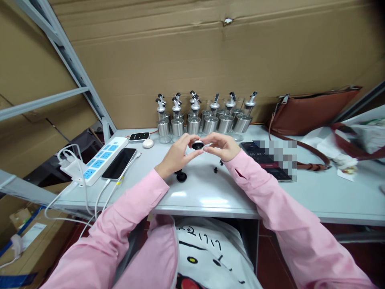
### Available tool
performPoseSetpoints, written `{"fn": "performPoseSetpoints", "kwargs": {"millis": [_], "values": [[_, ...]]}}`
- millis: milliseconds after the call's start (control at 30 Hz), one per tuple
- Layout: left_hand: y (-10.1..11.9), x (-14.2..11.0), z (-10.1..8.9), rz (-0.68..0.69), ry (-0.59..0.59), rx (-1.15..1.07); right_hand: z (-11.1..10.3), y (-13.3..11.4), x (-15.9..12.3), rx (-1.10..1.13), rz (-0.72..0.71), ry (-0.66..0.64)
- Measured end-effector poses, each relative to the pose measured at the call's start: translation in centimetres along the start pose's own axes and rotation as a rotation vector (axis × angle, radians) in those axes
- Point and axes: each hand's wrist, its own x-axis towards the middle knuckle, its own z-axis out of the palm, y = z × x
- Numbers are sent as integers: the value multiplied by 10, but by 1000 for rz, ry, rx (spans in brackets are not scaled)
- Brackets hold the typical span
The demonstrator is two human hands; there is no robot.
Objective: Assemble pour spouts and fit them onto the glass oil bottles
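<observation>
Between my two hands, above the middle of the table, is a small round stopper cap (197,145), silver on top with a black ridged underside. My left hand (179,153) pinches it from the left with thumb and fingers. From the right, my right hand (221,146) has its thumb and fingertips closed on the same cap. Below my left hand a black round stopper (181,176) lies on the table (198,190). Small black pieces (215,170) lie under my right hand. Behind stand several glass and steel oil bottles (194,125) with pouring spouts.
On the left are a white power strip (100,162) with cables, a black phone (119,163), a small dark device (139,137) and a round white item (148,143). To the right lie a partly blurred phone (264,160), a brown bag (309,114) and crumpled wrapping (337,154).
</observation>
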Motion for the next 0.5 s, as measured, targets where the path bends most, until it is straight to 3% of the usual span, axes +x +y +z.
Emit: {"fn": "performPoseSetpoints", "kwargs": {"millis": [133,333,433,500], "values": [[0,0,2,-111,-27,-123,-4,1,0,-1,11,-9],[-2,0,2,-51,22,-43,-13,1,1,-166,24,-88],[-4,-1,2,6,21,68,-24,4,2,-354,78,-187],[-6,-1,2,31,25,114,-31,9,3,-593,171,-254]]}}
